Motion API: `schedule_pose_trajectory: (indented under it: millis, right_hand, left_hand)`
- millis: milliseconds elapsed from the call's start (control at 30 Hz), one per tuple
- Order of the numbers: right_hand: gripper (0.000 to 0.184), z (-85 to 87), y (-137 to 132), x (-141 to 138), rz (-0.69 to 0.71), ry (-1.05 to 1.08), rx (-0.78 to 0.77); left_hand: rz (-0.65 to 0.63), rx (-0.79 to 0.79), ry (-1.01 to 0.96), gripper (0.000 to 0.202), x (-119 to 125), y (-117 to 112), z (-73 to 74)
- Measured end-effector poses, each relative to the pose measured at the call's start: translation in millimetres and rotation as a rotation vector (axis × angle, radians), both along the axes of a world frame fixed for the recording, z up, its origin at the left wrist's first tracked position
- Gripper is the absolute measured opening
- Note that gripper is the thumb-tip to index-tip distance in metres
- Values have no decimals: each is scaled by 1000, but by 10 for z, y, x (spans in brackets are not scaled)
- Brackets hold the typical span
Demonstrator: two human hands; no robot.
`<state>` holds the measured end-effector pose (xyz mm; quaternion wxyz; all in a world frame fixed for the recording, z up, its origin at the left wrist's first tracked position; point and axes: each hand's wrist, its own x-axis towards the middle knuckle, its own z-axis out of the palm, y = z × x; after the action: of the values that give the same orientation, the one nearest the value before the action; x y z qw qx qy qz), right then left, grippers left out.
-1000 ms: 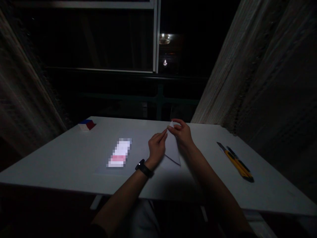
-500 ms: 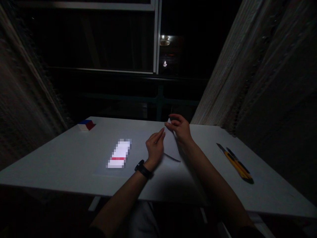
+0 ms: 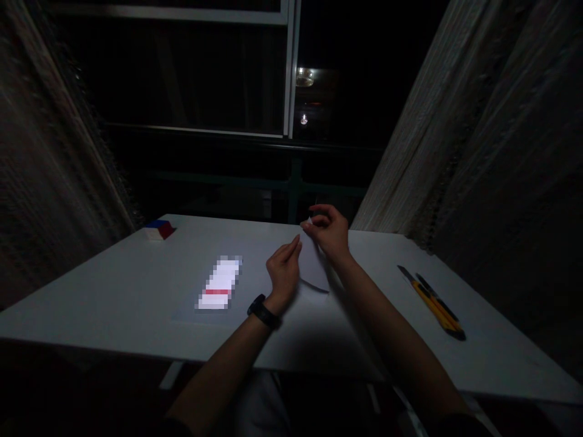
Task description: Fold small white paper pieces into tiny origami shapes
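A white sheet of paper (image 3: 313,267), folded or curled with a narrow upper tip, is held above the middle of the table. My left hand (image 3: 285,270), with a dark watch (image 3: 264,311) on its wrist, pinches the paper's left edge, its fingers pressed together. At the top, my right hand (image 3: 331,230) grips the tip between thumb and fingers, the index finger arched above it. The paper's lower edge curves free over the tabletop. Part of the sheet is hidden behind both hands.
On the white table (image 3: 113,291), a lit, pixelated screen (image 3: 220,282) lies to the left. A red, blue and white cube (image 3: 159,229) sits at the far left corner. A yellow utility knife (image 3: 430,300) lies at right beside a dark pen-like item (image 3: 437,296). Curtains (image 3: 405,121) hang on both sides.
My right hand has shifted slightly with the paper's tip, which now shows less above the fingers. The paper's lower edge has moved a little left and up. Both hands keep their grip.
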<state>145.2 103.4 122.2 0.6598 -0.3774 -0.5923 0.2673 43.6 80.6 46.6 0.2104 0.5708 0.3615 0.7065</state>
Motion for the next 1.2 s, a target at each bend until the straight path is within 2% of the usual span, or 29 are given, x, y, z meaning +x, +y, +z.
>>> schedule_pose_trajectory:
  millis: [567,1200]
  right_hand:
    - [36,56,10,8,17,38,-2]
    - [32,79,55,22,65,101,-52]
  left_hand:
    - [6,-37,-5,30,-9,-14,12]
    - [27,31,46,27,-10,10,-7]
